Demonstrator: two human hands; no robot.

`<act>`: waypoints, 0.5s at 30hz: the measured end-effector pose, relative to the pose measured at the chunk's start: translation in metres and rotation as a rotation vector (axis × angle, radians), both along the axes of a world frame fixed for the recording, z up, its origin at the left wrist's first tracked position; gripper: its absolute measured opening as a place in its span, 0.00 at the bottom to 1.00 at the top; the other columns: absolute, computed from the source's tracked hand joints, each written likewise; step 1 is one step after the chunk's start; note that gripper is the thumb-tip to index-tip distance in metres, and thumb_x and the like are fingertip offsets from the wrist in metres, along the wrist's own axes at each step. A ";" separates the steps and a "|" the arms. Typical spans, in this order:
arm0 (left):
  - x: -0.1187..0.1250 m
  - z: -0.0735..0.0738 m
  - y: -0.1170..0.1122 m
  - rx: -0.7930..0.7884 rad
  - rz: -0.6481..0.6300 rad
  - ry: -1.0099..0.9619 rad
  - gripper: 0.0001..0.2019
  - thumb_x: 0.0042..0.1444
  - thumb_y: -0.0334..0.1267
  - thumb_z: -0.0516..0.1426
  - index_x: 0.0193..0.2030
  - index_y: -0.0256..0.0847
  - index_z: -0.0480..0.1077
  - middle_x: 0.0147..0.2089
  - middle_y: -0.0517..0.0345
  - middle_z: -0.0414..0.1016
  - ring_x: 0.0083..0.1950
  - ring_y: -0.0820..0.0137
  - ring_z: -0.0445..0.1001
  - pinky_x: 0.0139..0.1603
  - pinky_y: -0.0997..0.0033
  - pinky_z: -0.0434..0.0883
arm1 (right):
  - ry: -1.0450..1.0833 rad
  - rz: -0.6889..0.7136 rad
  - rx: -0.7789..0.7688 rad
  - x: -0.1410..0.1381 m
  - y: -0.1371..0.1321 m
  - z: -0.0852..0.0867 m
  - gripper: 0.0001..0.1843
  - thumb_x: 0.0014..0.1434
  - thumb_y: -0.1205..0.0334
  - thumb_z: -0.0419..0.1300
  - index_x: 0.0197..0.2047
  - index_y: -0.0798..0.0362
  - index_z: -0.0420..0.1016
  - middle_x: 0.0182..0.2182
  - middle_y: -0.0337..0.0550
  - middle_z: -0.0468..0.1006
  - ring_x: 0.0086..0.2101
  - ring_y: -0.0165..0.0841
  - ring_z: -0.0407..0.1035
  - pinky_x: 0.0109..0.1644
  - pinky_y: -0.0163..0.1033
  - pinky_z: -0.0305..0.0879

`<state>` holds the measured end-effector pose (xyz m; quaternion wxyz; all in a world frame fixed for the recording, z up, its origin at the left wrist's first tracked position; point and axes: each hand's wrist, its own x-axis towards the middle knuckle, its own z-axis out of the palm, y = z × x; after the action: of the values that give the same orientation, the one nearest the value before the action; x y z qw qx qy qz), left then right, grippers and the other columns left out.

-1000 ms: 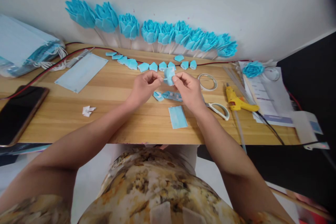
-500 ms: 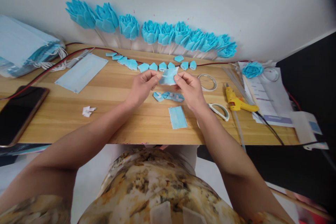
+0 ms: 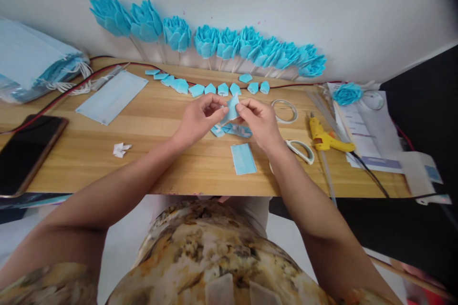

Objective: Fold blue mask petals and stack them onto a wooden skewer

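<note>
My left hand (image 3: 199,118) and my right hand (image 3: 259,121) pinch a small light-blue mask piece (image 3: 232,106) between them above the wooden desk (image 3: 157,152). The piece is folded to a point that tilts up to the right. Just below the hands lie a few folded blue scraps (image 3: 234,130), and nearer to me a flat blue rectangle (image 3: 243,158). A row of folded blue petals (image 3: 209,88) lies beyond the hands, and several blue flowers on sticks (image 3: 214,43) lean on the wall.
Scissors (image 3: 299,148), a roll of tape (image 3: 284,110) and a yellow glue gun (image 3: 324,138) lie to the right, with papers (image 3: 361,128) and one blue flower (image 3: 346,93). To the left are a flat mask (image 3: 111,97), a stack of masks (image 3: 34,71), a phone (image 3: 26,152) and a white scrap (image 3: 120,149).
The blue piece was held upright, then spread wide between the hands, and is now folded into a tilted point. Both hands have dropped slightly toward the desk.
</note>
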<state>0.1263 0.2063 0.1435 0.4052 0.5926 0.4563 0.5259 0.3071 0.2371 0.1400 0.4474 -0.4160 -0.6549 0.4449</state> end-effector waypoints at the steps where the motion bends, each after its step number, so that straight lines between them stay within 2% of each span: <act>1: 0.000 -0.001 0.000 0.003 -0.006 0.007 0.06 0.55 0.39 0.64 0.33 0.40 0.73 0.31 0.59 0.74 0.32 0.73 0.70 0.34 0.72 0.67 | -0.009 0.008 -0.003 0.000 0.000 0.000 0.16 0.59 0.47 0.65 0.30 0.50 0.76 0.24 0.35 0.71 0.27 0.28 0.66 0.33 0.36 0.67; 3: -0.001 -0.002 0.002 -0.012 -0.010 -0.016 0.06 0.54 0.38 0.63 0.30 0.41 0.72 0.30 0.59 0.73 0.31 0.73 0.69 0.35 0.71 0.68 | 0.000 0.023 -0.019 0.002 0.000 -0.001 0.19 0.61 0.43 0.62 0.34 0.50 0.79 0.26 0.37 0.74 0.29 0.29 0.69 0.35 0.37 0.69; 7: -0.003 -0.004 0.007 -0.076 0.035 -0.155 0.07 0.54 0.39 0.64 0.29 0.41 0.72 0.26 0.62 0.70 0.27 0.75 0.64 0.29 0.72 0.63 | 0.057 0.040 -0.016 0.003 -0.001 0.000 0.28 0.65 0.34 0.55 0.53 0.45 0.79 0.35 0.41 0.79 0.37 0.34 0.75 0.40 0.40 0.73; 12: -0.004 -0.005 0.008 -0.154 0.027 -0.266 0.10 0.53 0.44 0.66 0.28 0.42 0.74 0.21 0.65 0.63 0.22 0.77 0.57 0.24 0.72 0.57 | -0.060 0.098 0.060 0.000 -0.001 -0.003 0.36 0.55 0.31 0.64 0.58 0.45 0.74 0.43 0.44 0.81 0.44 0.39 0.76 0.46 0.45 0.74; 15: -0.002 -0.006 0.007 -0.178 -0.002 -0.291 0.10 0.50 0.45 0.68 0.29 0.42 0.76 0.21 0.65 0.64 0.22 0.78 0.56 0.23 0.73 0.57 | -0.145 0.125 0.099 -0.002 -0.003 -0.004 0.37 0.52 0.37 0.69 0.59 0.47 0.72 0.47 0.46 0.82 0.46 0.40 0.75 0.51 0.48 0.73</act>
<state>0.1243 0.2136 0.1374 0.5184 0.4722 0.4371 0.5632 0.3052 0.2346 0.1364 0.3905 -0.3828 -0.7313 0.4077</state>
